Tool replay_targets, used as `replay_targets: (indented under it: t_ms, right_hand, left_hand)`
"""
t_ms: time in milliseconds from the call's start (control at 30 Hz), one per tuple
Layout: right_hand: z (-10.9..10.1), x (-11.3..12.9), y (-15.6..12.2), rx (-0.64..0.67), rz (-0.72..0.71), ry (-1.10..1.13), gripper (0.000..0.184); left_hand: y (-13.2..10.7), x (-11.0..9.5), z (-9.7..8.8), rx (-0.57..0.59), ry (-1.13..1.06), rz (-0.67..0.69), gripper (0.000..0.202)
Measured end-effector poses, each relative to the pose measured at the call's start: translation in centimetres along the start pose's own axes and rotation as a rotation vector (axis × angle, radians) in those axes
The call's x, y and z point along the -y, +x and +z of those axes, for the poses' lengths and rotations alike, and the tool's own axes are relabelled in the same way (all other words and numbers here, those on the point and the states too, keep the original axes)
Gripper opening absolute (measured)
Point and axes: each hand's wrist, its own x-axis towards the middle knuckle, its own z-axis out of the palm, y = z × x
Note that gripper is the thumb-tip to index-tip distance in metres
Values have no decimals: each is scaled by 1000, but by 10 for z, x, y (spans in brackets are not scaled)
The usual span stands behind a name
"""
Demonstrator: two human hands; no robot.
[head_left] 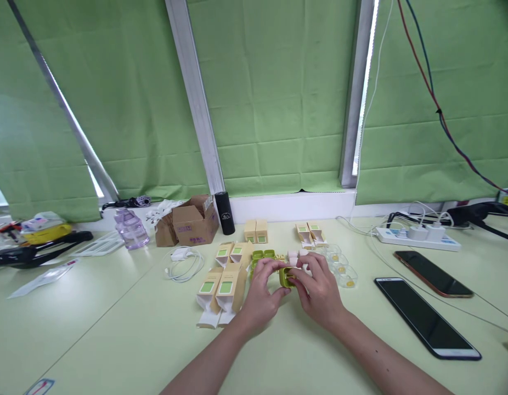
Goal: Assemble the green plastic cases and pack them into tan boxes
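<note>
My left hand (264, 293) holds a small green case (285, 277) between thumb and fingers, its open side facing me. The fingertips of my right hand (320, 288) are pinched at the case's opening, where a pale yellowish strip shows; what they grip is hidden. Behind my left hand lie more green cases (258, 255). Small yellow pieces (280, 257) and pinkish-white blocks (293, 255) sit just beyond my fingers. Clear plastic containers (348, 277), some with a yellow spot, are beside my right hand. Cream cartons with green windows (230, 288) lie open-flapped at the left.
More cream cartons (256, 231) stand farther back, near a black cylinder (225, 214) and a cardboard box (195, 222). A white cable (186, 266) and a purple-tinted bottle (131, 229) are left. Two phones (427, 318) and a power strip (418, 240) occupy the right side.
</note>
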Motion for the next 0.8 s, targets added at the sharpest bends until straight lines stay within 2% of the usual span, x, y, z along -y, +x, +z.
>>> replay_targets:
  t_ms: [800]
  right_hand:
    - [1,1,0,10,-20,71,24]
  left_hand:
    - [0,1,-4,76,-46,12,50]
